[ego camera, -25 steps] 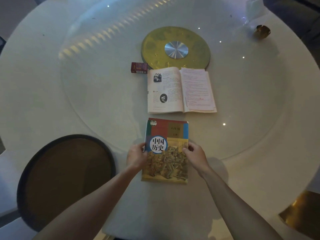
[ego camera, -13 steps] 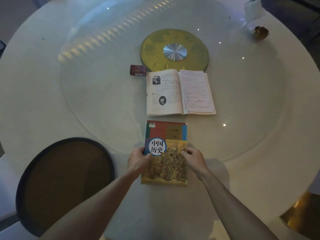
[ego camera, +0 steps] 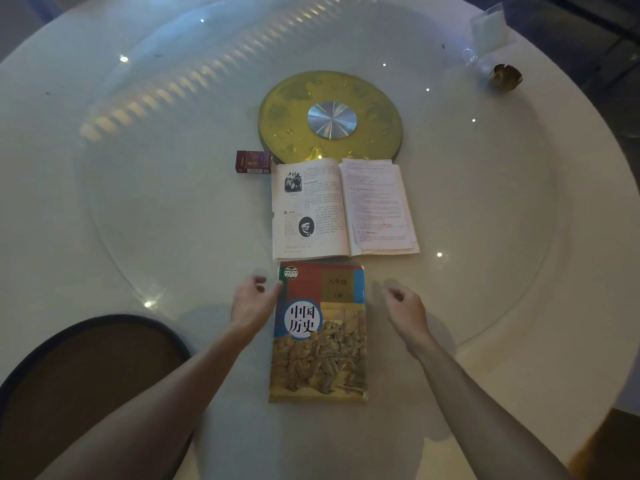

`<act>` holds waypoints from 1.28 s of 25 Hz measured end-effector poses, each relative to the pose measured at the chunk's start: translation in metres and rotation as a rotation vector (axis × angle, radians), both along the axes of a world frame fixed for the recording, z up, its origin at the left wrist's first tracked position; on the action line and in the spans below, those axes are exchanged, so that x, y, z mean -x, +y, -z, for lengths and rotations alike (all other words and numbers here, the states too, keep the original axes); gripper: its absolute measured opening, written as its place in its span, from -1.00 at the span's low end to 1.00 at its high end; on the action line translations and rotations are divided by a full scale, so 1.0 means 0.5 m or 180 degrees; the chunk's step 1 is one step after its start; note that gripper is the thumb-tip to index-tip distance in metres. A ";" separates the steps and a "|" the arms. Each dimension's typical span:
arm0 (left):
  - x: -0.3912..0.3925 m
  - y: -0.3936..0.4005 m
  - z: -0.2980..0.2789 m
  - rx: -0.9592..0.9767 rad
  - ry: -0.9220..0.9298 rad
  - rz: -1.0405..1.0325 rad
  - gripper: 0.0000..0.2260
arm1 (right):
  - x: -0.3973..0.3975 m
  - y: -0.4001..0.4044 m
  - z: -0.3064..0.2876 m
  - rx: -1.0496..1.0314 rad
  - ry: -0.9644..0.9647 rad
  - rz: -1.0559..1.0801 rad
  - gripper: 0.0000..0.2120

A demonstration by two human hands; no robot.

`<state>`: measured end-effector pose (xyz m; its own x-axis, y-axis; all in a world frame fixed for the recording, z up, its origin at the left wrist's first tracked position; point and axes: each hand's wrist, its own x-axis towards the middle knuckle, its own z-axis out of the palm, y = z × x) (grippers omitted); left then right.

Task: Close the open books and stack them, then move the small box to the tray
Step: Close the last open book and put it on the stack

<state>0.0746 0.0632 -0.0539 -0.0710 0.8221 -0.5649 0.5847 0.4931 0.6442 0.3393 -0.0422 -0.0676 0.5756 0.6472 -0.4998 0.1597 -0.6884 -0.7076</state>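
Both hands have come off the closed book (ego camera: 318, 332) now, which is lying flat near the table (ego camera: 519, 306) edge. The left hand (ego camera: 251, 304) is hovering just beside its left edge, the right hand (ego camera: 403, 311) a bit off to the right, fingers loosely curled and gripping nothing. The tray (ego camera: 114, 322) is sitting lower left. Further out, the open book (ego camera: 341, 209) is lying spread, and the small box (ego camera: 253, 162) is sitting just beside its top-left corner.
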 end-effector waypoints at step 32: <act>-0.201 0.267 -0.110 -0.0180 -0.1383 -0.0209 -0.90 | -0.211 0.267 -0.013 -0.0293 0.1104 0.0067 -0.56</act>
